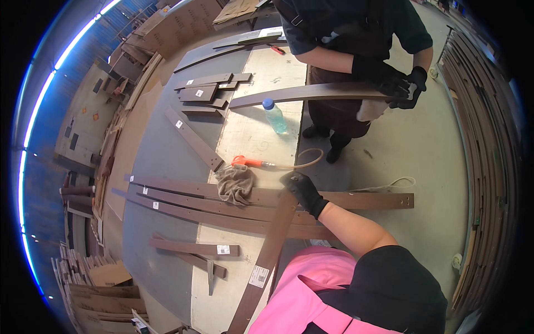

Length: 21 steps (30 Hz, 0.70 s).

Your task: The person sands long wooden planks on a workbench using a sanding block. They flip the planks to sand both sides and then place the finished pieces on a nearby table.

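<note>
My right hand [303, 191], in a black glove, is closed at the upper end of a long brown wooden strip [267, 246] that bears a printed label. The strip slants towards me across the table edge. Under it, several long brown wooden rails [200, 213] lie across the table, some past its edge. A crumpled grey-brown rag [235, 184] rests on the rails, left of my hand. Just above the rag lies an orange air blow gun [247, 161] with a pale hose. My left hand is out of view.
Across the table a co-worker [346, 58] in black gloves holds a brown slat [308, 92]. A capped bottle [275, 117] stands on the pale board [258, 142]. Short wooden pieces [200, 92] lie beyond, others [196, 247] nearer. Stacked strips [479, 167] line the right.
</note>
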Each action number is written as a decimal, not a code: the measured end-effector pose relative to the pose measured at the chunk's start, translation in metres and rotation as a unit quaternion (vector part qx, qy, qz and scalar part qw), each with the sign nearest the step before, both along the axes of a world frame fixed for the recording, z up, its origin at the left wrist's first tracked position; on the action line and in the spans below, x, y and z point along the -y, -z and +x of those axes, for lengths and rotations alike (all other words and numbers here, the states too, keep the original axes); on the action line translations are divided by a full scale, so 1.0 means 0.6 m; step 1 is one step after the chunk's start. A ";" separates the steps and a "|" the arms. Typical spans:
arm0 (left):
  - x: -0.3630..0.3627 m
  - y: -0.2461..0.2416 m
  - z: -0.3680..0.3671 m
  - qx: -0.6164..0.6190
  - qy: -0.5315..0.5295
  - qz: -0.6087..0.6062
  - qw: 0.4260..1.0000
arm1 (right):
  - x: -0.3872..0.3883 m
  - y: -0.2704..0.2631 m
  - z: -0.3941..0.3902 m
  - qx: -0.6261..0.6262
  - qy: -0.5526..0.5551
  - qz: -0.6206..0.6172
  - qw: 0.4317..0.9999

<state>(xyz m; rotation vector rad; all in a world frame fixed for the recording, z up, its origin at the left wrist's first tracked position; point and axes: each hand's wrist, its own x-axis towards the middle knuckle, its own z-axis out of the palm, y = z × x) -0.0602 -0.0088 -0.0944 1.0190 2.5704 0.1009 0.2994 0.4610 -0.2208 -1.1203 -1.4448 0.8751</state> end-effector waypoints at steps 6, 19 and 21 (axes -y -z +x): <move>0.002 0.016 -0.021 0.009 -0.016 0.028 0.999 | 0.061 -0.031 0.008 -0.456 -0.014 -0.399 0.796; -0.007 0.136 -0.121 -0.033 -0.053 0.203 0.977 | 0.166 -0.017 -0.068 -0.473 -0.050 -0.429 0.768; 0.025 0.160 -0.146 -0.087 -0.047 0.219 0.971 | 0.180 -0.022 -0.088 -0.467 -0.048 -0.430 0.771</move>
